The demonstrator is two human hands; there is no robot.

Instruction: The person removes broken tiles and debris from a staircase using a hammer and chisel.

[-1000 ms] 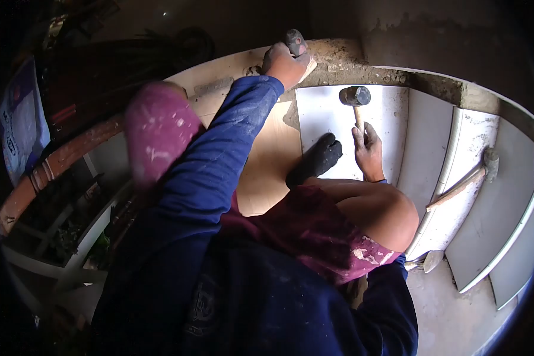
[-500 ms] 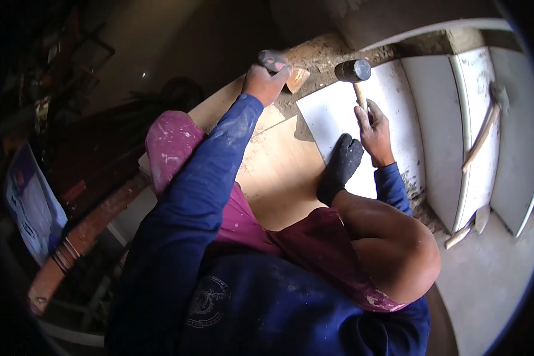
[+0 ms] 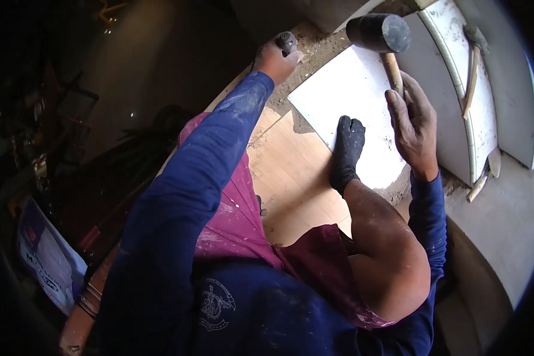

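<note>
In my right hand (image 3: 418,121) is a rubber mallet with a black head (image 3: 378,33) and a wooden handle; my fingers are closed round the handle, and the head is raised above a white tile (image 3: 332,89). My left hand (image 3: 275,61), farther up and to the left, grips the dark rounded handle of a trowel (image 3: 287,43) over the sandy mortar strip (image 3: 319,52). The trowel's blade is mostly hidden by the hand. My foot in a black split-toe sock (image 3: 348,148) rests on the tile, beside wood-coloured flooring (image 3: 296,178).
More white tiles (image 3: 442,89) stand in curved-looking rows at right. A hammer-like tool with a wooden handle (image 3: 472,83) lies on them, and a small trowel (image 3: 485,175) lies lower down. A printed bag or bucket (image 3: 48,255) is at lower left, near dark clutter.
The mallet and my right hand have come up, closer to the camera. My left hand has moved slightly up and the trowel has turned, hiding its blade. The view has shifted.
</note>
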